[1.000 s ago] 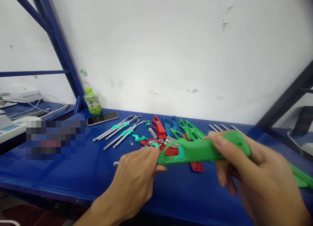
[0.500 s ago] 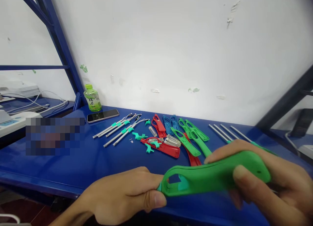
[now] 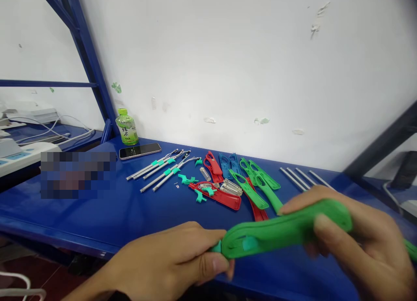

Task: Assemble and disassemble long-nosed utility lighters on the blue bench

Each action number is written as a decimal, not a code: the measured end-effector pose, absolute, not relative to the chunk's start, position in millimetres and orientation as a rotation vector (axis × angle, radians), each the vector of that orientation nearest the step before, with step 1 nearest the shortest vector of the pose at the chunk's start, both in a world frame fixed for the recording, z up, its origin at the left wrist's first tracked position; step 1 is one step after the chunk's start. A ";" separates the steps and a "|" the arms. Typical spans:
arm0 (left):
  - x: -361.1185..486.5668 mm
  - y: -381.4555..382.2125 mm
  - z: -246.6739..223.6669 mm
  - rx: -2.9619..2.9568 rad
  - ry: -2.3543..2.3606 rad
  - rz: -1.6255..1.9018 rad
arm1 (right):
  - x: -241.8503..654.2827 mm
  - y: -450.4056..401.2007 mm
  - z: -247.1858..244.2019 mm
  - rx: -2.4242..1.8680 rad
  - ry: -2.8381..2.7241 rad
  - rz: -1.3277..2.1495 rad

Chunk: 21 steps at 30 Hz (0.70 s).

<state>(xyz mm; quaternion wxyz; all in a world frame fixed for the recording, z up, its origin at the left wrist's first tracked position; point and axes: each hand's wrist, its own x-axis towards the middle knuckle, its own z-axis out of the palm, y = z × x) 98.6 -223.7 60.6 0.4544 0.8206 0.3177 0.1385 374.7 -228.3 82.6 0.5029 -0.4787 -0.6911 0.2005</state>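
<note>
A green lighter handle [image 3: 283, 231] with a teal trigger [image 3: 250, 243] in its loop is held up above the front of the table. My left hand [image 3: 172, 259] is closed around its narrow front end, where a bit of teal plastic shows beside the thumb. At the other end, my right hand [image 3: 365, 240] grips the wide grip with thumb and fingers; motion blurs it slightly. Just behind lie green handle shells [image 3: 249, 190], red shells [image 3: 224, 199], blue shells [image 3: 230, 164], loose teal triggers [image 3: 201, 196] and clear fuel tanks [image 3: 232, 187].
Metal lighter tubes with wires [image 3: 163, 179] lie left of centre; more metal rods [image 3: 295, 179] lie behind my right hand. A phone [image 3: 140, 151] and a green tea bottle [image 3: 127, 129] stand at the back left. A white power strip [image 3: 29, 155] is far left. Blue posts frame the table.
The green handle has turned in my hands, so its loop opening looks narrower. Its front end has shifted slightly right with my left hand. The camera view has shifted slightly too.
</note>
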 end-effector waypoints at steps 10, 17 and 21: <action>119.1 -235.6 52.1 1.921 0.961 0.368 | 355.6 -222.8 89.9 -1.268 -1.403 0.664; 130.5 -235.2 33.6 1.495 0.567 0.377 | 350.8 -215.2 79.5 -1.127 -1.361 0.974; 135.4 -239.7 36.4 1.507 0.621 0.357 | 342.9 -217.7 78.3 -1.212 -1.329 1.036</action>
